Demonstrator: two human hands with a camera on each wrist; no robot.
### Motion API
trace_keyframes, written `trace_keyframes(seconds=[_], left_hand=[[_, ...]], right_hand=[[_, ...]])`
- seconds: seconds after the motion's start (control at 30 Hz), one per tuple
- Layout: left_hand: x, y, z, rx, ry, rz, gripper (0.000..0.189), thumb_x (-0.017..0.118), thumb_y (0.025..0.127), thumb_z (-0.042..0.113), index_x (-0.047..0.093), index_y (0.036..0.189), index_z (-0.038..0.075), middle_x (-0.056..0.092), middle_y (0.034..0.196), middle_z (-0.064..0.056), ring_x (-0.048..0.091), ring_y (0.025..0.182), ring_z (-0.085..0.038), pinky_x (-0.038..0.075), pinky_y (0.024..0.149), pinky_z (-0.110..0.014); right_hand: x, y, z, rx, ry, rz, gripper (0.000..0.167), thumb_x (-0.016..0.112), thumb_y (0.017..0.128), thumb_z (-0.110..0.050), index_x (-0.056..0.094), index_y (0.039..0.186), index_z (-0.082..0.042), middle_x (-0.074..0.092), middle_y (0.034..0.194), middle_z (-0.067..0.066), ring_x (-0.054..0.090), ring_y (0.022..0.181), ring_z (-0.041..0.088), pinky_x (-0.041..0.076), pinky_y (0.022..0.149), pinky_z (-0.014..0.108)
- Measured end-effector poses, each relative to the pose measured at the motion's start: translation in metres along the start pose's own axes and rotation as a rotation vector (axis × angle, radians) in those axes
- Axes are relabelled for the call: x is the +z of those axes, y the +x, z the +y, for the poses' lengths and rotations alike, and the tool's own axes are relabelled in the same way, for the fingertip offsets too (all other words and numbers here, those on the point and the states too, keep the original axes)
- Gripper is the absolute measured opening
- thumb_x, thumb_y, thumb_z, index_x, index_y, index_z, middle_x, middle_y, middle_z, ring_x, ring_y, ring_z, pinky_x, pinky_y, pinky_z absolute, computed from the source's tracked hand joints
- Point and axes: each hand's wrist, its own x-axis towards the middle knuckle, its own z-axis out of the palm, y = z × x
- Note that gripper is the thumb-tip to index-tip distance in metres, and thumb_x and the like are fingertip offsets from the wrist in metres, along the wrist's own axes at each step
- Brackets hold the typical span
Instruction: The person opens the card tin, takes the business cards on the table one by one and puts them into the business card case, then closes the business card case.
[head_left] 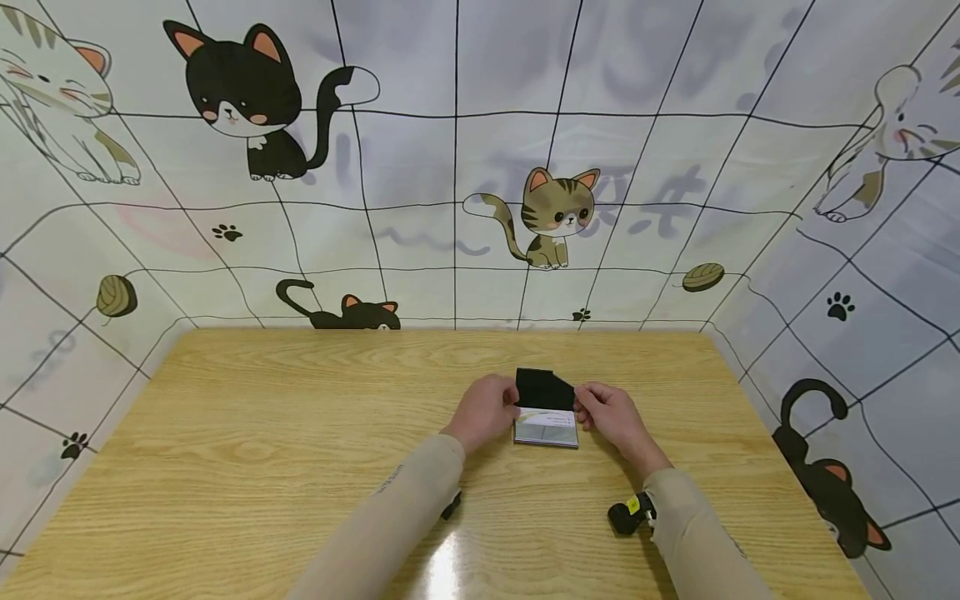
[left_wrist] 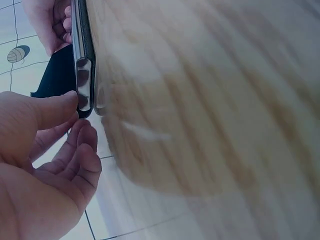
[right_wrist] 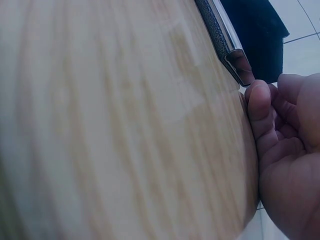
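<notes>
A black card case (head_left: 546, 427) lies on the table with its flap (head_left: 542, 389) folded open toward the back wall. Inside its silvery frame sits a pale printed card (head_left: 547, 418). My left hand (head_left: 486, 410) pinches the case's left end, thumb on the metal side and fingertips underneath, as the left wrist view shows. At the opposite side, my right hand (head_left: 609, 417) has curled fingers at the case's back right corner. Its thumb and index finger (right_wrist: 260, 102) pinch the edge beside the flap (right_wrist: 262, 40).
The case rests on a wood-grain table (head_left: 285, 433). A cloth wall (head_left: 420, 158) printed with cats and grid lines encloses the table at the back and both sides. Dark wrist devices, one a black camera (head_left: 630, 513), hang beneath the sleeves.
</notes>
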Motion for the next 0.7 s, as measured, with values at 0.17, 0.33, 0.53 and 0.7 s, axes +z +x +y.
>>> trace_keyframes(seconds=[0.17, 0.33, 0.53, 0.7], left_hand=[[-0.002, 0.0, -0.005, -0.029, 0.017, 0.007, 0.013, 0.08, 0.089, 0.009, 0.068, 0.083, 0.009, 0.062, 0.079, 0.001, 0.054, 0.074, -0.015, 0.048, 0.069, -0.031], [-0.007, -0.003, -0.006, -0.049, 0.022, -0.021, 0.015, 0.083, 0.087, 0.013, 0.069, 0.081, 0.009, 0.06, 0.075, 0.003, 0.053, 0.072, -0.013, 0.046, 0.067, -0.028], [-0.011, -0.008, -0.005, -0.05, 0.033, -0.06, 0.019, 0.086, 0.084, 0.016, 0.069, 0.079, 0.009, 0.06, 0.076, 0.003, 0.053, 0.073, -0.012, 0.046, 0.068, -0.026], [-0.013, -0.011, -0.003, -0.049, 0.026, -0.092, 0.019, 0.086, 0.083, 0.016, 0.069, 0.078, 0.01, 0.062, 0.077, 0.004, 0.054, 0.073, -0.011, 0.047, 0.068, -0.026]], right_hand=[[0.0, 0.0, 0.0, 0.016, 0.001, 0.002, 0.03, 0.053, 0.109, -0.02, 0.067, 0.098, 0.003, 0.063, 0.084, 0.007, 0.059, 0.067, 0.014, 0.053, 0.062, 0.025], [0.0, 0.0, 0.001, 0.009, -0.01, 0.002, 0.03, 0.053, 0.109, -0.021, 0.067, 0.097, 0.003, 0.063, 0.083, 0.007, 0.058, 0.066, 0.014, 0.053, 0.062, 0.026], [0.0, 0.0, 0.0, 0.01, -0.018, 0.003, 0.03, 0.052, 0.11, -0.021, 0.067, 0.098, 0.003, 0.063, 0.083, 0.007, 0.058, 0.067, 0.014, 0.053, 0.063, 0.026], [0.001, 0.0, 0.001, 0.007, -0.018, 0.0, 0.031, 0.052, 0.11, -0.021, 0.067, 0.097, 0.003, 0.063, 0.082, 0.008, 0.058, 0.067, 0.014, 0.053, 0.063, 0.025]])
